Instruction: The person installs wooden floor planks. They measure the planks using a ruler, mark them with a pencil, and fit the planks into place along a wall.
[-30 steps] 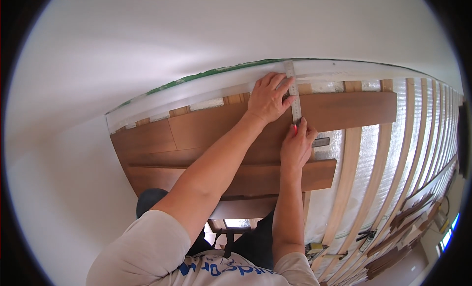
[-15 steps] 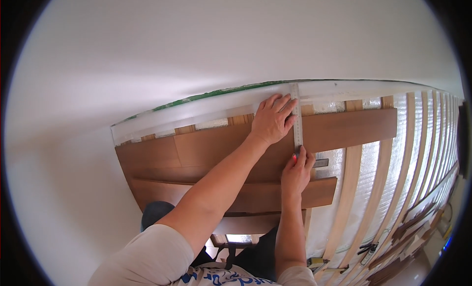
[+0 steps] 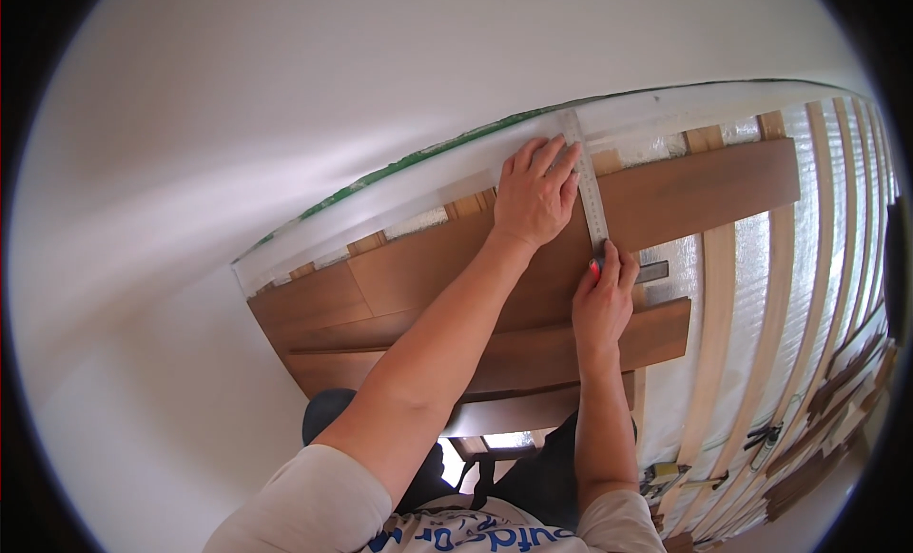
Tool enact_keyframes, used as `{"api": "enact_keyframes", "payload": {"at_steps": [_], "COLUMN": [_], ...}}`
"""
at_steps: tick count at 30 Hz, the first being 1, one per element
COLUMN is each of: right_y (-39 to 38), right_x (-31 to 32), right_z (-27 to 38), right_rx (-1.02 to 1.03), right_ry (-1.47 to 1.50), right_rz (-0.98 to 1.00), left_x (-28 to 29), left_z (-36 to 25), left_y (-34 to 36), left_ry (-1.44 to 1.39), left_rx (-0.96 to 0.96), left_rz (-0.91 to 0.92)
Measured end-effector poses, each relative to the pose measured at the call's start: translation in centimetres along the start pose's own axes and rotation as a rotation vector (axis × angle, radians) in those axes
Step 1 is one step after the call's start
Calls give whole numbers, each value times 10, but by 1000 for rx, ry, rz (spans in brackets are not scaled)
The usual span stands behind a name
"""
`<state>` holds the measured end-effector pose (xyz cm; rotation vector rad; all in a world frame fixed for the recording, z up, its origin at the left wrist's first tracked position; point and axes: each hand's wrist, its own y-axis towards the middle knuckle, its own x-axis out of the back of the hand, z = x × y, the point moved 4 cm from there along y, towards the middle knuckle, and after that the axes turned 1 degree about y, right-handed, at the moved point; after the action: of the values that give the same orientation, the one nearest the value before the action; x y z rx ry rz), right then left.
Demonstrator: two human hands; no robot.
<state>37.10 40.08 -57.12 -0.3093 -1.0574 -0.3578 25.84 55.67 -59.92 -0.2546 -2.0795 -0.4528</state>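
Note:
A pale metal square (image 3: 591,194) lies with its long graduated blade across a brown wooden floorboard (image 3: 704,187), its far end near the wall. My left hand (image 3: 534,196) rests flat with its fingers stretched beside the blade, fingertips and thumb touching its left edge. At the blade's near end, my right hand (image 3: 604,301) is closed round the square, whose dark short arm (image 3: 653,271) sticks out to the right. A small red-ended thing (image 3: 595,269) shows at those fingers; its kind is not clear. Another brown board (image 3: 533,358) lies loose under my right wrist.
A white wall (image 3: 380,97) with a green strip (image 3: 418,156) at its foot runs along the far side. Wooden battens (image 3: 713,334) over silvery foil stretch to the right. Further off lie clamp-like tools (image 3: 764,434), a yellow tape measure (image 3: 663,475) and stacked boards (image 3: 804,463).
The view has tilted and shifted, so boards and square appear turned and the wall's foot higher on the right. Both hands keep their places at the square.

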Motion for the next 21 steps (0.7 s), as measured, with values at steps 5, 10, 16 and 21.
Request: {"api": "enact_keyframes", "payload": {"at_steps": [5, 10, 16, 21], "right_y": [-1, -1, -1, -1], "right_x": [0, -2, -2, -1], "right_z": [0, -2, -3, -1], "right_rx": [5, -5, -2, -10], "right_ry": [6, 8, 5, 1], "right_rz": [4, -4, -11, -7], "left_x": [2, 2, 1, 1], "left_z": [-1, 0, 0, 0], "left_y": [0, 0, 0, 0], "left_ry": [-5, -7, 13, 9], "left_rx": [4, 1, 4, 9], "left_rz": [-5, -4, 8, 9]}}
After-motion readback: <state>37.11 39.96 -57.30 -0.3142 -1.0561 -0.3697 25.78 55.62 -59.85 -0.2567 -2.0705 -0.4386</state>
